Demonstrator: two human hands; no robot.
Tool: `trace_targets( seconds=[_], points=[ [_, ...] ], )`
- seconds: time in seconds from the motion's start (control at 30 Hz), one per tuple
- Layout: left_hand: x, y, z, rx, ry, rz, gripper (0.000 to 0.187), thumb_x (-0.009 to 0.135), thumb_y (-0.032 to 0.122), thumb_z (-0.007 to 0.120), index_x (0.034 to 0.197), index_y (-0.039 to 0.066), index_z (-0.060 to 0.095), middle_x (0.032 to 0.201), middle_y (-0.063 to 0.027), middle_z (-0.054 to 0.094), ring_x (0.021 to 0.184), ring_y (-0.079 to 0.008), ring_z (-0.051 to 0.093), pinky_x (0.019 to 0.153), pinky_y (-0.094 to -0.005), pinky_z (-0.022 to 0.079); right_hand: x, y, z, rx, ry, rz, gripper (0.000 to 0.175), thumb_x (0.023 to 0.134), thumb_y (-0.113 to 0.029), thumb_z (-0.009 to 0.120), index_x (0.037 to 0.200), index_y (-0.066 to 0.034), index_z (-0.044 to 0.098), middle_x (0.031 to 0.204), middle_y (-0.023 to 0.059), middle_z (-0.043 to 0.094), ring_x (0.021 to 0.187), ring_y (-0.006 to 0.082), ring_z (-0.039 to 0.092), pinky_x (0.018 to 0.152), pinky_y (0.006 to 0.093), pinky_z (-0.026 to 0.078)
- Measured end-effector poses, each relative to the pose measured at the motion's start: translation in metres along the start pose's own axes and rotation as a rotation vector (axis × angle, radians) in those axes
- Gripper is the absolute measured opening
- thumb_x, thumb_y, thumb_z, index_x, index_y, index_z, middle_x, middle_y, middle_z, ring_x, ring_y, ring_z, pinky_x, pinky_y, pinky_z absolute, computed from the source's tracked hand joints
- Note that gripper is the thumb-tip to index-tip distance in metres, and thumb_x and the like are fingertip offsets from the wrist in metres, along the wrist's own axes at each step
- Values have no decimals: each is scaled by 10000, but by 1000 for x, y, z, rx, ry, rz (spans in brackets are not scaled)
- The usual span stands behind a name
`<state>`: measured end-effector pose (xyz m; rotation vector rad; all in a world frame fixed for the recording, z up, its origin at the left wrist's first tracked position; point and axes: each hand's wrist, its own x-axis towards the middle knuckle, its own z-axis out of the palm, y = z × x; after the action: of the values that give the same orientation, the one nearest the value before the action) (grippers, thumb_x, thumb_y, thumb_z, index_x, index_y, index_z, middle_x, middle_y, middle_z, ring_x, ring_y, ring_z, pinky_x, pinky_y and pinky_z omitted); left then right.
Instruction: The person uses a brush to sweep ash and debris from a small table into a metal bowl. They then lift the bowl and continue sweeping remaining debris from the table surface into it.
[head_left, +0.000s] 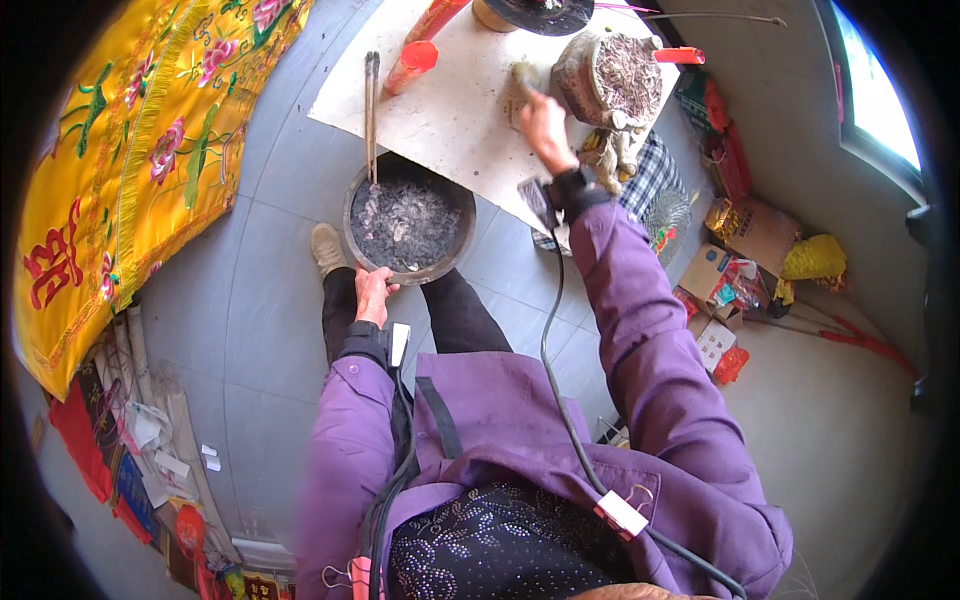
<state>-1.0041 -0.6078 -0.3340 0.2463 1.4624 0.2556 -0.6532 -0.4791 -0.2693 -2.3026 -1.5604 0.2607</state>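
My left hand (373, 295) grips the near rim of a round basin (424, 277) holding grey ash and burnt scraps. The basin is tilted against the near edge of a white tabletop (450, 127). A pair of long sticks (370, 112) with dark upper ends stands in it, leaning on the table edge. My right hand (546, 127) is over the tabletop, closed on a small blurred brush-like tool (528, 77) whose exact kind I cannot tell. Just right of that hand sits an incense burner (576, 79), filled with pale debris and holding a red stick-like piece (679, 56).
Two red candles (412, 66) (437, 19) and a dark dish (551, 15) stand on the table. A yellow embroidered cloth (165, 150) hangs at left. Cardboard boxes (761, 232) and bags lie along the right wall. A cable (556, 315) runs down from my right wrist.
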Motion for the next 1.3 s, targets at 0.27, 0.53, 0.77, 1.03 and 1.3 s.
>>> trace_targets(
  seconds=[0.27, 0.53, 0.77, 1.03, 1.3],
  points=[
    [-5, 4, 3, -9, -13, -2, 552, 698, 23, 544, 1224, 117, 403, 969, -48, 526, 769, -159, 544, 546, -268, 501, -70, -37, -41, 56, -171, -113, 341, 817, 39, 457, 1114, -43, 603, 812, 245, 601, 721, 331, 621, 633, 377, 488],
    [-5, 6, 0, -13, -5, 21, 533, 692, 32, 549, 1201, 103, 409, 969, -54, 521, 785, -160, 537, 548, -270, 501, -82, -7, 15, 102, -230, -193, 210, 834, -71, 493, 1001, -29, 614, 722, 160, 542, 644, 297, 524, 551, 367, 433],
    [-7, 4, -3, 11, 12, 3, 499, 705, 22, 550, 1178, 98, 410, 940, -51, 513, 771, -163, 535, 567, -278, 504, -82, -66, -3, 62, -240, -169, 249, 876, -61, 453, 1083, -27, 588, 787, 181, 588, 652, 284, 571, 569, 378, 457],
    [-11, 7, -7, 32, -16, 12, 592, 701, 28, 539, 1266, 107, 383, 1051, -61, 522, 834, -172, 545, 549, -266, 509, -146, -107, -18, 176, -741, -83, 284, 760, -7, 512, 1039, -37, 557, 759, 216, 531, 656, 381, 565, 561, 491, 455],
    [-9, 1, -9, 63, -40, 10, 534, 712, 28, 552, 1223, 101, 413, 973, -38, 513, 777, -160, 540, 567, -270, 503, -79, -74, -24, 88, -156, -224, 136, 826, -87, 505, 936, -64, 582, 592, 46, 455, 534, 189, 450, 471, 302, 371]
  ],
)
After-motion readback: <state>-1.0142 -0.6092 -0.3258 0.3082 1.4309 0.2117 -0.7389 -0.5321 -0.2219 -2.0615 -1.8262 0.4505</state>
